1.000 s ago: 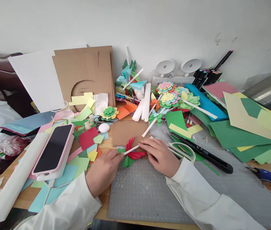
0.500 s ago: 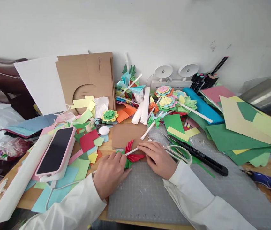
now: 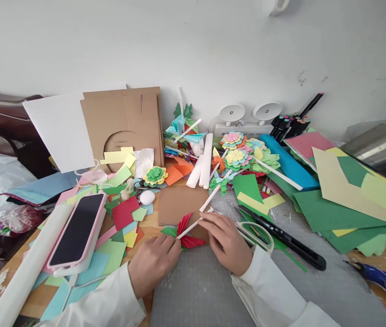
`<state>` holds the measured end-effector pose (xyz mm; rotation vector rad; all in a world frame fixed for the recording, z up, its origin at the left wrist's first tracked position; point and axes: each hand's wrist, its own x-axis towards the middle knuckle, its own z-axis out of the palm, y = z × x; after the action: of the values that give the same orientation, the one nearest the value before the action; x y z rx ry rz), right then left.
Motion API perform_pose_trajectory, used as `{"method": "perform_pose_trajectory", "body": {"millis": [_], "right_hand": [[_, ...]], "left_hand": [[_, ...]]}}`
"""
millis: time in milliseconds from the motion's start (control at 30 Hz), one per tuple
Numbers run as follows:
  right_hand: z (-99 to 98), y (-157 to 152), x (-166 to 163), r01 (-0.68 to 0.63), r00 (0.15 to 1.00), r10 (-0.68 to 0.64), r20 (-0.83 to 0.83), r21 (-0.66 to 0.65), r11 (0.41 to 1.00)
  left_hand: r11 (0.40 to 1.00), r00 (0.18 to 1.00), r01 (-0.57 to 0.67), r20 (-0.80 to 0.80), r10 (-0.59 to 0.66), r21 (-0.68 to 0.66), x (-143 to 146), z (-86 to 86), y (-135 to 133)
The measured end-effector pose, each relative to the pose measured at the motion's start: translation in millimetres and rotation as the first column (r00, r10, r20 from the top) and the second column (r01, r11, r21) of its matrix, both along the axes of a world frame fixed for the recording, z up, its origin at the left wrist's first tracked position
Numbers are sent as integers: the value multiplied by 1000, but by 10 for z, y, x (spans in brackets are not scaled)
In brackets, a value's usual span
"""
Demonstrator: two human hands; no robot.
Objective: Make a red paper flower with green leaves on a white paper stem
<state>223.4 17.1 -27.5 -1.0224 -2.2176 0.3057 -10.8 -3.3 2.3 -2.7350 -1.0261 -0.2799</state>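
A folded red and green paper flower (image 3: pixel 186 231) on a white paper stick (image 3: pixel 193 224) lies at the back edge of the grey cutting mat (image 3: pixel 196 290). My left hand (image 3: pixel 153 263) pinches the lower end of the stick and the green leaves. My right hand (image 3: pixel 227 243) presses its fingertips on the stick's upper part, fingers curled down. A brown card piece (image 3: pixel 175 204) lies under the flower.
White-handled scissors (image 3: pixel 259 231) and a black craft knife (image 3: pixel 291 245) lie right of my right hand. A pink-cased phone (image 3: pixel 77 231) rests on a white roll at left. Finished paper flowers (image 3: pixel 238 152), cardboard (image 3: pixel 124 122) and coloured sheets (image 3: pixel 343 204) crowd the back. A blue glue gun (image 3: pixel 383 281) sits far right.
The camera has tilted up, so the table sits lower in view. Both hands stay on the flower; the stick's angle has steepened a little.
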Motion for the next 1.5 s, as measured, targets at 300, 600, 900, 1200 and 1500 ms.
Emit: {"method": "perform_pose_trajectory", "body": {"millis": [300,600,900,1200,1500], "right_hand": [[178,-108,-2,173,903,-172,-395,-34,984],[127,-280,-292,-317,652,-362,-666,-673,668],[139,-279,-334,-401,704,-424,-570,-812,425],[95,-264,-334,-395,673,-468,-573,-813,427],[87,-337,-366,-402,628,-509,-589,-805,437]], "left_hand": [[751,727,-111,461,508,-651,-122,242,94],[270,183,451,384,905,-851,-35,186,-41],[12,122,678,129,984,-735,175,59,-218],[85,161,645,244,956,-759,219,120,-211],[123,67,688,231,971,-716,279,138,-243]]}}
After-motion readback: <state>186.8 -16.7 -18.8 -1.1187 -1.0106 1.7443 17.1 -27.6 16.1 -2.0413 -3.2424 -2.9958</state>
